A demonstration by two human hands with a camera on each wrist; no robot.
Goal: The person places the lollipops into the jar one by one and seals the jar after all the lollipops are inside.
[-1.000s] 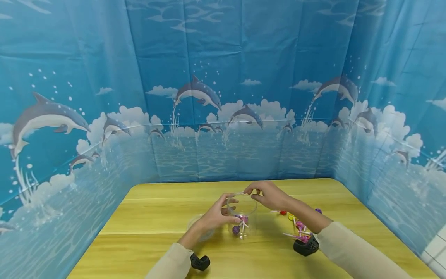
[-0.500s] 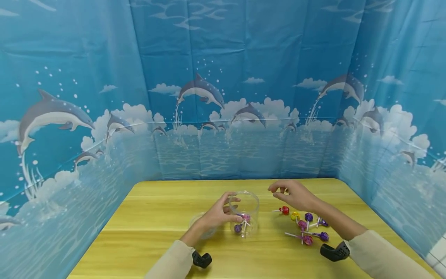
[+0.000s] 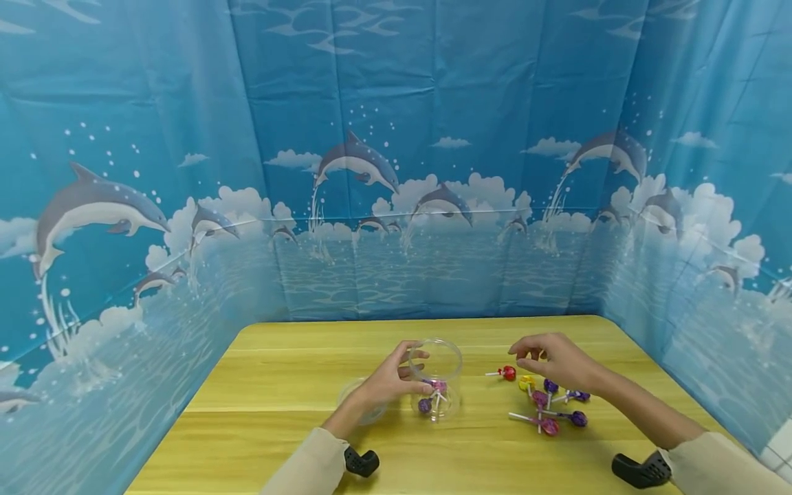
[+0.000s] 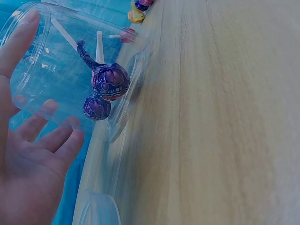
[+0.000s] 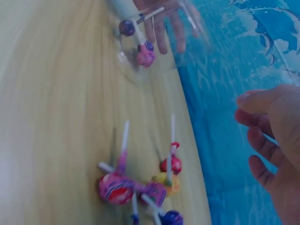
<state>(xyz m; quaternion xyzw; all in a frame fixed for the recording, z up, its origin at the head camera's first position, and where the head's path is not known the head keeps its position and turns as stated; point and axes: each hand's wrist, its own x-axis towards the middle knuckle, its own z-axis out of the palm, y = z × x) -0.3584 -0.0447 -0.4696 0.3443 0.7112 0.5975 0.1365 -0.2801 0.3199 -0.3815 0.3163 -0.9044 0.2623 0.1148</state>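
A clear plastic jar (image 3: 453,364) stands on the table with its mouth up. My left hand (image 3: 391,381) holds its side, thumb and fingers spread around the wall. Inside the jar lie a few wrapped lollipops, among them a purple lollipop (image 4: 110,80) and a pink lollipop (image 5: 146,56). My right hand (image 3: 559,359) hangs above the loose lollipops with its fingers loosely bent and nothing between them. Below it are a red lollipop (image 3: 509,373), a yellow lollipop (image 3: 526,383), a pink lollipop (image 3: 549,427) and a purple lollipop (image 3: 578,419), with others among them.
A round clear plastic lid (image 3: 374,416) lies left of the jar, partly hidden under my left forearm. The yellow wood-grain table (image 3: 278,385) ends at a blue dolphin-print curtain (image 3: 396,275), which surrounds its back and sides.
My right hand has left the jar's rim and moved right and lower, over the loose lollipops. My left hand stays on the jar. The head view has shifted slightly.
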